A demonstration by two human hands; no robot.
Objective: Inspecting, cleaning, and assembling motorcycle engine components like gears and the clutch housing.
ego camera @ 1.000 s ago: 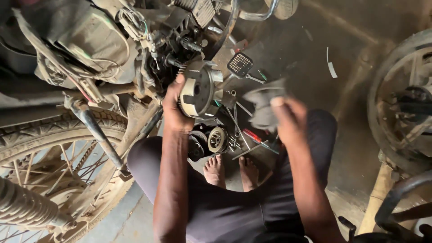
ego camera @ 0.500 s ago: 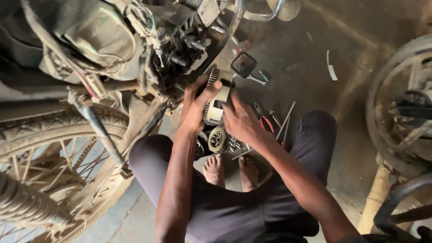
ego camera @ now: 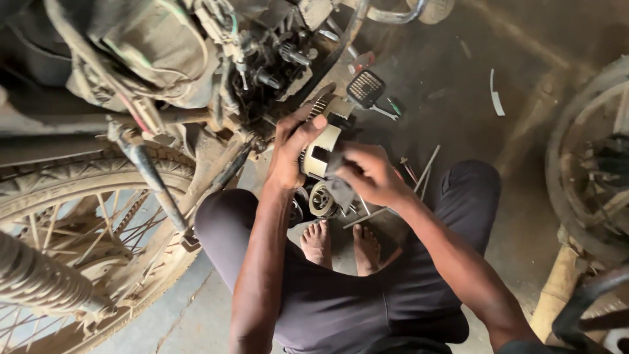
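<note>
My left hand [ego camera: 293, 149] grips a round cream-coloured metal drum with a toothed rim [ego camera: 319, 152], held in front of a dirty motorcycle engine [ego camera: 262, 59]. My right hand [ego camera: 367, 172] pinches a dark grey rag [ego camera: 339, 176] and presses it against the drum's open face. Below the drum a second round metal part [ego camera: 322, 198] lies on the floor near my bare feet [ego camera: 341, 244]. I squat with both knees spread.
A spoked motorcycle wheel with a muddy tyre [ego camera: 78, 223] fills the left. Another wheel [ego camera: 593, 157] stands at the right edge. A small square grid part [ego camera: 365, 87], thin rods and tools [ego camera: 419, 174] lie on the dark oily floor beyond my hands.
My right hand came in from the right with the rag and now rests on the drum. My left hand kept hold of the drum, which sits slightly lower.
</note>
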